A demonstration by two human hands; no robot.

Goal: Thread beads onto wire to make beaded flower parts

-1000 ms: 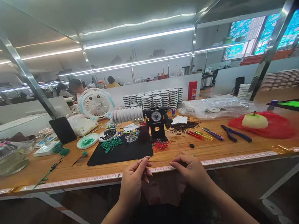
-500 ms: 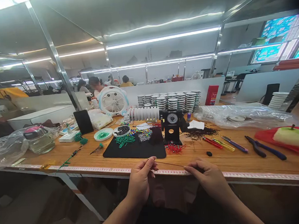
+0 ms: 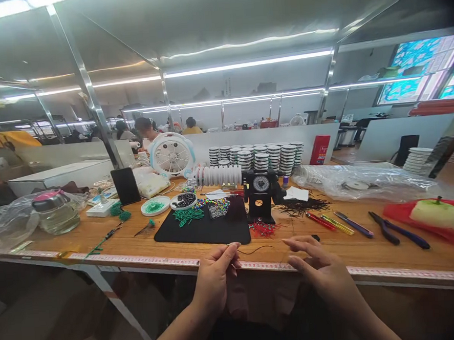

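Two bare hands hover just in front of the table edge. The left hand pinches a thin dark wire between thumb and fingertips, its gripped end hidden inside the fingers, while the free length curves out to the right in the air. The right hand is open with its fingers spread, near the wire but not touching it. Beyond them lies a black mat holding loose green tube beads. Just behind it, a white dish holds dark beads, and a second dish holds green beads too small to make out singly. A black dial-faced machine stands just right of the mat, beside a tangle of dark wire pieces. Stacked spools rise behind, and a glass jar sits far left, partly hidden by clear plastic
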